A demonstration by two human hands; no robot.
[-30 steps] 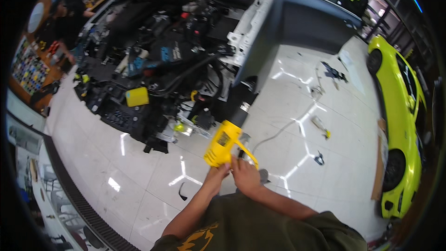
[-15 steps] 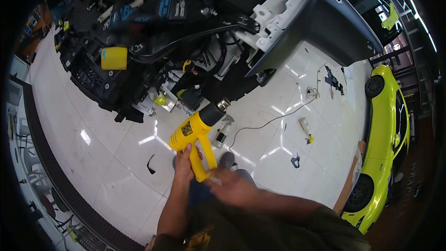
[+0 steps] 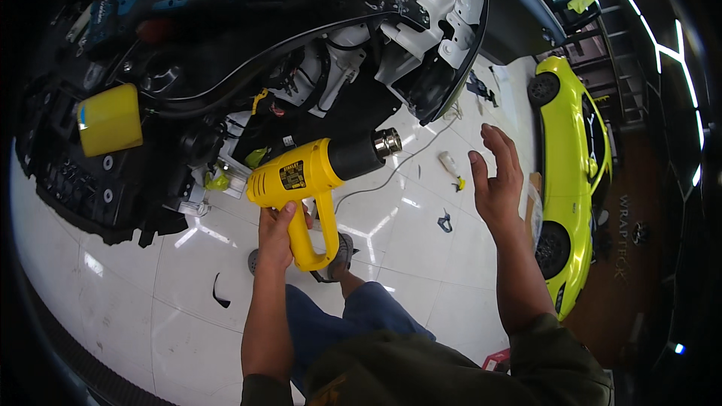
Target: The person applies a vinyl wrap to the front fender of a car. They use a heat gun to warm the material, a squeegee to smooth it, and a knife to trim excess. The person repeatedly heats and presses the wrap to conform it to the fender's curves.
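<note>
The left hand (image 3: 277, 231) is closed around the looped handle of a yellow plastic heat gun (image 3: 308, 167), which has a black front collar and a silver metal nozzle pointing right; the tool is held in the air above the floor, in front of a car's exposed dark engine bay (image 3: 248, 60). The right hand (image 3: 500, 184) is raised well apart from it, thumb and fingers spread. Below and between them, a thin grey cable (image 3: 406, 158) crosses the glossy white tiled floor (image 3: 406, 278), where a whitish bottle with a yellow top (image 3: 449, 165) lies near a small dark plastic piece (image 3: 444, 220). Farther left, a yellow rectangular block (image 3: 110, 120) rests on the black front parts of the car, and a curved black strip (image 3: 218, 293) lies on the floor. At far right stands a glossy lime-green car (image 3: 564, 180).
</note>
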